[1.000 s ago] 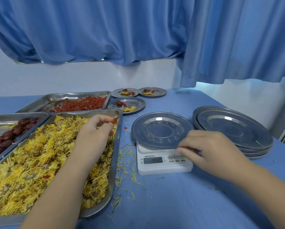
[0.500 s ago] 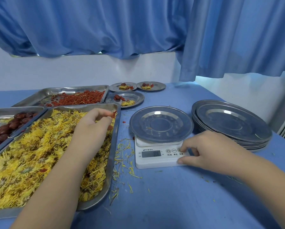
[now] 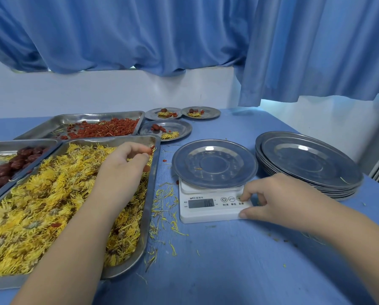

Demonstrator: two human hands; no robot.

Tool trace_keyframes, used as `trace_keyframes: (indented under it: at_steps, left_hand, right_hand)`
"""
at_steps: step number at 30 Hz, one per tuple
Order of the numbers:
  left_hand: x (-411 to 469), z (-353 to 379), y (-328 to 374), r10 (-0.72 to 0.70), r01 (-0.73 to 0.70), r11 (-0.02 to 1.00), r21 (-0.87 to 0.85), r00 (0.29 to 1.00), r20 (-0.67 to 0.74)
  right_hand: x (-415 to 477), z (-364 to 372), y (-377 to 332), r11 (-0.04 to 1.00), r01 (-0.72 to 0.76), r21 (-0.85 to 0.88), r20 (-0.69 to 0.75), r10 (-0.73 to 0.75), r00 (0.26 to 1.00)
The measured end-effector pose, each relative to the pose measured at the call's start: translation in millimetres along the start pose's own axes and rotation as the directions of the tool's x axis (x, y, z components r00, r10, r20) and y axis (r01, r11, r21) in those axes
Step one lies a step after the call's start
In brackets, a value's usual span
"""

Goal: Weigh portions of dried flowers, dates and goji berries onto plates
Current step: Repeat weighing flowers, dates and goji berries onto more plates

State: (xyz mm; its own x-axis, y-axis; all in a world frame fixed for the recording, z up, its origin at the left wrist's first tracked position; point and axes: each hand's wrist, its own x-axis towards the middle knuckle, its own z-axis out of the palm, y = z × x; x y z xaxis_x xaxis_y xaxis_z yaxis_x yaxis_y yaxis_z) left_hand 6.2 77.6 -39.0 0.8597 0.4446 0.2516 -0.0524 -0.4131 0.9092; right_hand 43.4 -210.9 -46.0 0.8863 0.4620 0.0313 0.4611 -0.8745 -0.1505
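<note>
Flower tray (image 3: 150,194), goji tray (image 3: 78,119), date tray (image 3: 19,144), left half of frame: bare metal, bright sheen on the rims, floors duller and scuffed.
Plate (image 3: 215,179), centre, and plate stack (image 3: 309,164), right: same metal, glossy; faint stamped dimples on the plate.
Scale (image 3: 208,215), under the plate: white plastic, smooth, semi-gloss; grey glassy display.
Counter (image 3: 228,271): blue, matt, smooth.
Curtain (image 3: 140,29), top: blue cloth, matt, soft folds.
Wall (image 3: 96,93): white, matt.
Dried flowers (image 3: 41,205): yellow, fibrous, rough.
Dates (image 3: 1,175): dark red, wrinkled, slight shine.
Goji berries (image 3: 109,129): red, shrivelled, matt.
</note>
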Motion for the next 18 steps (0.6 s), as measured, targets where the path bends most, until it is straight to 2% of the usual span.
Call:
trace_keyframes:
  at_steps: [10, 18]
  left_hand:
    - [1.1, 0.8, -0.8, 0.004, -0.004, 1.0, -0.009, 1.0, -0.003]
    - [0.2, 0.9, 0.5, 0.016, -0.016, 1.0, -0.003, 1.0, 0.005]
  right_hand:
    - [-1.6, 0.8, -10.0, 0.983, 0.04, -0.179, -0.014, -0.043, 0.999]
    - [-2.5, 0.7, -9.1, 0.992, 0.042, -0.115, -0.044, -0.047, 0.998]
